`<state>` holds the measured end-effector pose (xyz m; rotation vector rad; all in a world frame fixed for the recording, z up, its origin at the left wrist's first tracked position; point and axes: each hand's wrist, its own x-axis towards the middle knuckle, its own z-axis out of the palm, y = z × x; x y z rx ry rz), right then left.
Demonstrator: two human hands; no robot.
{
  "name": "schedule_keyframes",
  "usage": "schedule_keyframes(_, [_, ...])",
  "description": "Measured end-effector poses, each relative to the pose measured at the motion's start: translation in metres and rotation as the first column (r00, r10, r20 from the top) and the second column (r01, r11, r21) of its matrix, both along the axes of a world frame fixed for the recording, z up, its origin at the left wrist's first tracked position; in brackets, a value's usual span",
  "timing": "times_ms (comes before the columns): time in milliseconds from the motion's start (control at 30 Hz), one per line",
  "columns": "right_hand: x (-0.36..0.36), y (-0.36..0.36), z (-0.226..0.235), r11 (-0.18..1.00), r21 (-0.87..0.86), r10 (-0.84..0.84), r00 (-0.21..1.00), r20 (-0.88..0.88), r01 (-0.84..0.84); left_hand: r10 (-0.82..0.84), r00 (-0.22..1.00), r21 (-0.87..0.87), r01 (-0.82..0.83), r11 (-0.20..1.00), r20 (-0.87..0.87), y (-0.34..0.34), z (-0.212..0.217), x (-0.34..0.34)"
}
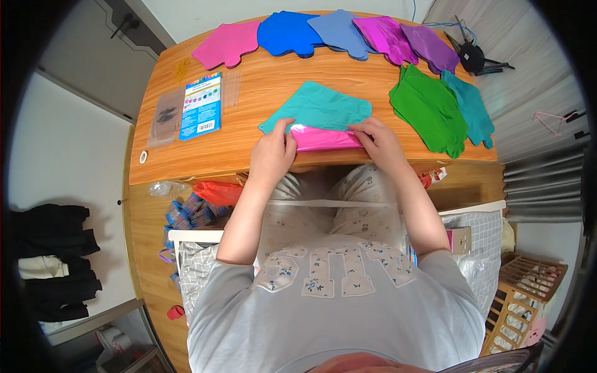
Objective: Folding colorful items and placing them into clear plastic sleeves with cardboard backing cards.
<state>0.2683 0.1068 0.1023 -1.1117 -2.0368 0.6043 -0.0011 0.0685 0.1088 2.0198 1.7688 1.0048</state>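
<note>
- Head view: we press our left hand [272,152], fingers together, onto the left end of the magenta foil piece [323,138] at the near table [261,81] edge.
- Our right hand [378,142] pinches its right end.
- A teal foil piece [318,107] lies on it, touching.
- A green stack [429,109] sits to the right.

Wooden table [249,93] against a white wall [205,12]. Wood floor [146,248] below. Grey cabinet doors [81,68] at left, dark clothes [53,248] piled beside them. Grey curtain [541,186] at right, a wooden crib [522,292] under it. Soft, even light.
</note>
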Motion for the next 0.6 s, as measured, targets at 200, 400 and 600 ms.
schedule_keyframes(200, [-0.002, 0.000, 0.000, 1.000, 0.013, -0.007, 1.000, 0.026, 0.007, -0.055, 0.963, 0.323, 0.142, 0.936, -0.265, -0.029, -0.007, 0.031])
schedule_keyframes(400, [-0.002, 0.001, -0.002, 1.000, 0.008, -0.011, 0.999, 0.044, 0.011, -0.151, 0.904, 0.234, 0.259, 0.937, -0.399, -0.037, -0.027, 0.043])
schedule_keyframes(600, [-0.003, 0.000, -0.001, 0.999, 0.038, -0.006, 0.999, 0.038, 0.005, -0.141, 0.905, 0.245, 0.254, 0.936, -0.401, -0.036, -0.034, 0.042])
